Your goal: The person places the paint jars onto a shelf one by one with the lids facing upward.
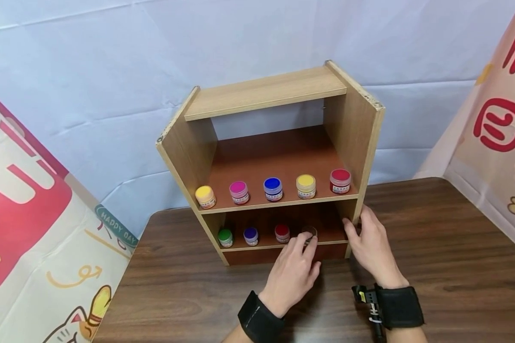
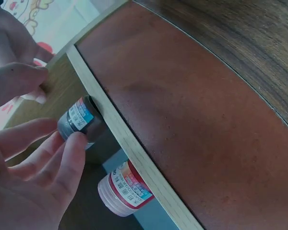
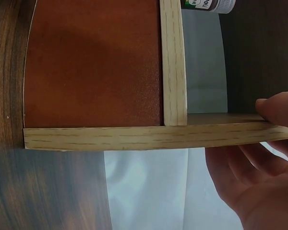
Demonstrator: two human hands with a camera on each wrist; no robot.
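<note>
A small wooden shelf unit [image 1: 266,205] stands on the table. My left hand [image 1: 289,274] is at the right part of its lower shelf, its fingertips pinching a dark paint jar [image 2: 81,120] at the shelf's front edge. Left of that jar, a red paint jar [image 1: 282,233] stands on the same shelf, with a blue jar [image 1: 251,236] and a green jar [image 1: 225,237] further left. My right hand [image 1: 372,245] grips the unit's right side panel [image 3: 101,138], thumb on the inner face and fingers round the outside.
On the upper shelf stands a row of several paint jars, from a light orange jar [image 1: 205,196] at the left to a red-lidded jar [image 1: 340,181] at the right. The brown table [image 1: 180,290] runs under the unit, and a pale cloth [image 1: 90,71] hangs behind.
</note>
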